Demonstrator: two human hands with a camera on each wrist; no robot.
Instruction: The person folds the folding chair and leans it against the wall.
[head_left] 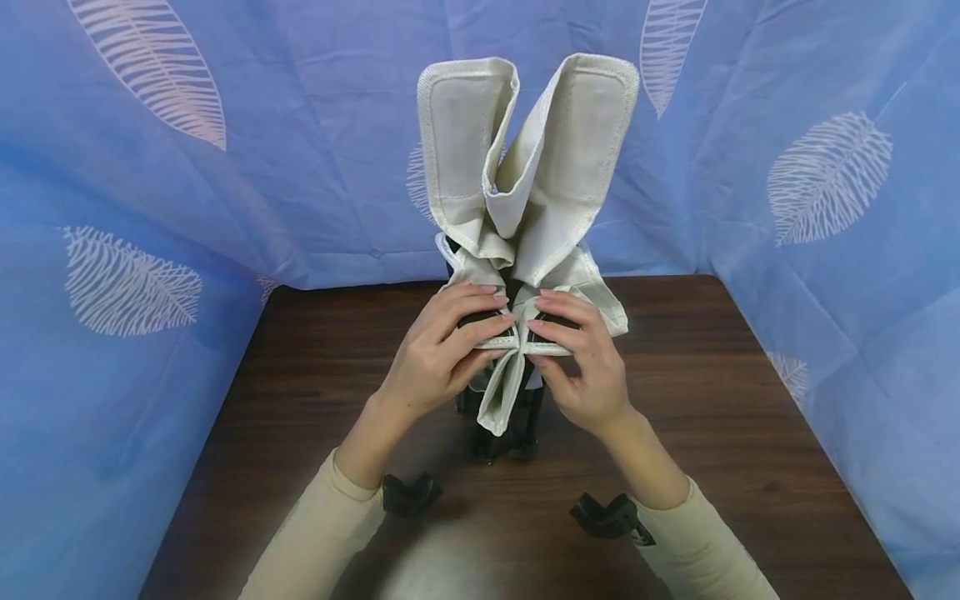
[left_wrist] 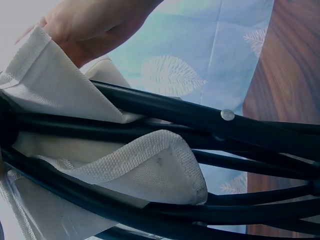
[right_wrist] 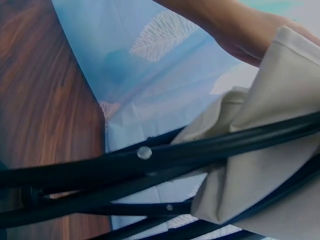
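Observation:
A folded camp chair with cream fabric and a black tube frame stands upright on the table. Two tall fabric flaps rise from its top, and a narrow fold of cloth hangs at the front. My left hand grips the left top corner of the chair, fingers bent over the dark frame end and the fabric edge. On the other side my right hand holds the matching corner the same way. Black legs gather close together below the cloth. In both wrist views, riveted tubes run beneath the draped fabric.
The chair's feet stand on a dark wood-grain table. Blue cloth with white leaf prints hangs behind and along both sides. Black wrist mounts jut inward from the two cream sleeves.

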